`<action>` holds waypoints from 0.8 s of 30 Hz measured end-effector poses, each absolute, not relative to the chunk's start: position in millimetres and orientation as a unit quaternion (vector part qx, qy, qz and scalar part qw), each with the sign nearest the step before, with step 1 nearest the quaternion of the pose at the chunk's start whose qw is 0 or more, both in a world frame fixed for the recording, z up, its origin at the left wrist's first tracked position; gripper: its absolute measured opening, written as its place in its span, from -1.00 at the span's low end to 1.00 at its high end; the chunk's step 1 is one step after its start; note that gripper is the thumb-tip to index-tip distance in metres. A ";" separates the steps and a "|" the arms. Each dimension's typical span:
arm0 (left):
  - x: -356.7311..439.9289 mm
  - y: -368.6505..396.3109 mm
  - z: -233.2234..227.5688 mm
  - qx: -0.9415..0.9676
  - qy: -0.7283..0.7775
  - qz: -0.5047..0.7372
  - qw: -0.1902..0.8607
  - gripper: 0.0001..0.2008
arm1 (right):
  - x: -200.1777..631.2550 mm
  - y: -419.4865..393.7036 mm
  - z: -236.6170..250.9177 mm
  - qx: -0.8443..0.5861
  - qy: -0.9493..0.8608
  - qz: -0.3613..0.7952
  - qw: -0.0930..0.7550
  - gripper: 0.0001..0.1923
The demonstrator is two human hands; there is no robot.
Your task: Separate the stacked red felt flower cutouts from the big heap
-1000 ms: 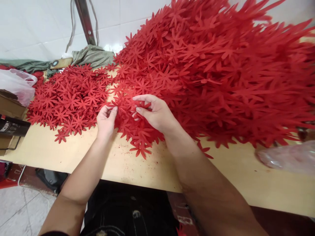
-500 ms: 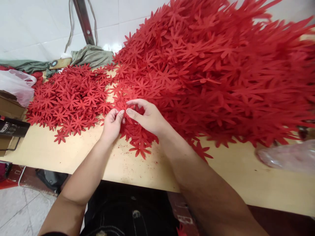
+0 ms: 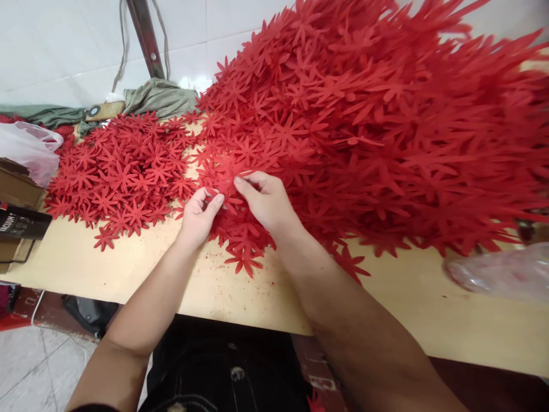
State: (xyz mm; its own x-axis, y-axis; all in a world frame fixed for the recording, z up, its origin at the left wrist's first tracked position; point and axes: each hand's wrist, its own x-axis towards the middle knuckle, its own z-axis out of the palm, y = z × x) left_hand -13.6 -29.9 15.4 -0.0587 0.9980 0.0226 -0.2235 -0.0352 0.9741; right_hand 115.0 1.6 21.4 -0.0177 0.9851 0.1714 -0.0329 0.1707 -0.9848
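Between my two hands, a red flower-shaped cutout [image 3: 229,194] with narrow petals is held just above the pile. My left hand [image 3: 199,214] pinches its near-left side between thumb and fingers. On the opposite side, my right hand [image 3: 266,200] has thumb and forefinger closed at the cutout's upper right edge. Beneath and behind them spreads a large heap of red flower cutouts [image 3: 334,126], rising toward the right. A lower pile of the same cutouts [image 3: 124,171] lies to the left of my hands.
The pale tabletop [image 3: 150,263] carries red crumbs near its front edge. At left are a white plastic bag [image 3: 28,149], a cardboard box [image 3: 19,183] and a black box [image 3: 23,222]. Clear plastic [image 3: 501,272] lies at right. A grey-green cloth [image 3: 160,97] rests by the tiled wall.
My right hand has shifted slightly right, away from my left hand, and its fingers have closed into a pinch. The cutout between the hands now shows more openly.
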 end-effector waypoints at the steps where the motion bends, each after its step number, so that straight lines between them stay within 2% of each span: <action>1: -13.4 -29.9 16.0 0.428 0.446 0.573 0.537 -0.65 | 117.6 4.3 20.2 -0.457 -0.529 0.450 0.555 -0.84; 7: -15.2 -29.5 16.1 0.403 0.470 0.569 0.541 -0.68 | 123.9 6.2 21.3 -0.438 -0.547 0.436 0.565 -0.74; 12: -15.8 -30.3 14.6 0.405 0.483 0.567 0.530 -0.63 | 119.7 -3.9 29.4 -0.444 -0.617 0.425 0.492 -0.58; 17: -16.2 -29.5 14.5 0.405 0.489 0.580 0.510 -0.61 | 119.7 -6.4 32.5 -0.416 -0.660 0.477 0.405 -0.73; 24: -16.2 -30.6 13.4 0.427 0.482 0.598 0.476 -0.58 | 118.6 -7.7 36.1 -0.371 -0.627 0.556 0.400 -0.83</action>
State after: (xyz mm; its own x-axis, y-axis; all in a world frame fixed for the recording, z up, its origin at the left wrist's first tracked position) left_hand -16.2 -30.6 13.4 -0.1814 0.9820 0.0520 -0.1572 -0.0812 0.9842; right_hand 118.6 -7.7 36.1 -0.4045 0.9103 0.0884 0.0198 0.1054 -0.9942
